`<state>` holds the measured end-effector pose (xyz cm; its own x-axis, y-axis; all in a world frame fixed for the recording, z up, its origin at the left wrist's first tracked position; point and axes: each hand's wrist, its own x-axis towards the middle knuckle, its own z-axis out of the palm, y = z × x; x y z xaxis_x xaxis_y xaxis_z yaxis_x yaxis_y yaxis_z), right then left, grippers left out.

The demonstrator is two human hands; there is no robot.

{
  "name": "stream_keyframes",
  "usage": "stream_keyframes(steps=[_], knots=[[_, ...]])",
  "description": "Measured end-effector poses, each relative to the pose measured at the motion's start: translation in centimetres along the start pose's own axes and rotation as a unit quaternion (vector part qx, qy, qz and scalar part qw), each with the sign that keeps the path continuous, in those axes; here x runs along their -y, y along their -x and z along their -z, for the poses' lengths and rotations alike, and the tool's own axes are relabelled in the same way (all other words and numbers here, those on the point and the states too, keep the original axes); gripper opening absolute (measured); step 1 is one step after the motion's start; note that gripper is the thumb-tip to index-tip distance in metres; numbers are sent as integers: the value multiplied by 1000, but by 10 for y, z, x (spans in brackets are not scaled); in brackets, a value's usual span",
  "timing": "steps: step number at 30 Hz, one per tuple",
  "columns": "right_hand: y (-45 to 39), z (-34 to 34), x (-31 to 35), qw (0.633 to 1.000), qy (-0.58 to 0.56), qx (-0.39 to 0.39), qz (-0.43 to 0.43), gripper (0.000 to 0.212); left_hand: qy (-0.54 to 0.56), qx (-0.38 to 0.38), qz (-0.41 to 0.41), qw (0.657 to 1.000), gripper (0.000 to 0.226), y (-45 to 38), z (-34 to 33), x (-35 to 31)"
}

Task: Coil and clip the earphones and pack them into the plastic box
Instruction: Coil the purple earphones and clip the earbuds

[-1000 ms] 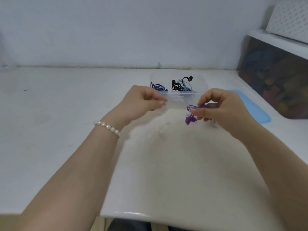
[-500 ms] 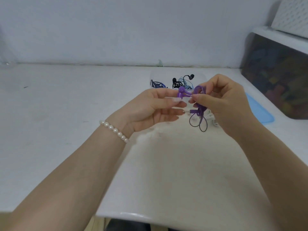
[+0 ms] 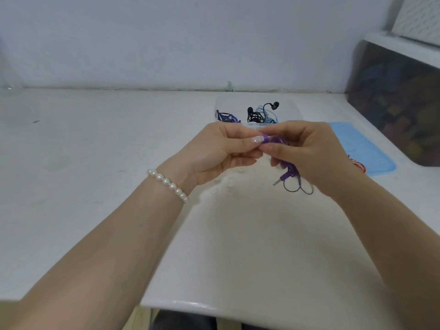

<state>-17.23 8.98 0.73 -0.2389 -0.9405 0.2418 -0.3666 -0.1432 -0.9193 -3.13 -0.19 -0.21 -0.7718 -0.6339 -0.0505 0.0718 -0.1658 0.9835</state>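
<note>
I hold purple earphones [image 3: 289, 169] above the white table between both hands. My left hand [image 3: 221, 148] pinches one purple end of them between thumb and fingers. My right hand [image 3: 307, 151] grips the bundled cable; its loops and jack plug hang below the palm. Behind my hands stands the clear plastic box [image 3: 291, 108], holding a dark blue coil [image 3: 226, 116], a black earphone set [image 3: 256, 115] and a light blue one [image 3: 267, 115].
A light blue lid [image 3: 366, 148] lies flat to the right of the box. Red and white cable [image 3: 357, 164] shows beside my right wrist. A dark bin [image 3: 400, 101] under a white shelf stands at the far right. The table's front edge [image 3: 190, 306] is near me.
My hands have come closer together and sunk a little. My left fingers have moved from an earbud to pinching a purple end at my right fingertips. The loops now hang lower, under my right palm.
</note>
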Motion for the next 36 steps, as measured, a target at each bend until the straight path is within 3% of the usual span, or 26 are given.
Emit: stream_keyframes(steps=[13,16,22,24,28,32,36], knots=[[0,4,-6,1000,-2,4,13,16,-13,-19,14,1000,6,1,0,0],[0,5,-9,998,-54,5,-9,8,-2,-22,15,1000,10,0,-1,0],[0,9,-14,990,-130,17,-53,14,30,-115,-10,993,13,-5,20,-6],[0,10,-15,988,-141,20,-62,12,-25,-180,-24,983,12,-9,34,-4],[0,13,-16,972,-206,34,-105,10,-256,-268,-33,928,12,-17,54,7],[1,16,-16,953,-255,45,-157,13,-355,-245,1,902,9,-22,55,19],[1,17,-15,945,-264,45,-188,11,-388,-200,2,900,6,-24,50,25]])
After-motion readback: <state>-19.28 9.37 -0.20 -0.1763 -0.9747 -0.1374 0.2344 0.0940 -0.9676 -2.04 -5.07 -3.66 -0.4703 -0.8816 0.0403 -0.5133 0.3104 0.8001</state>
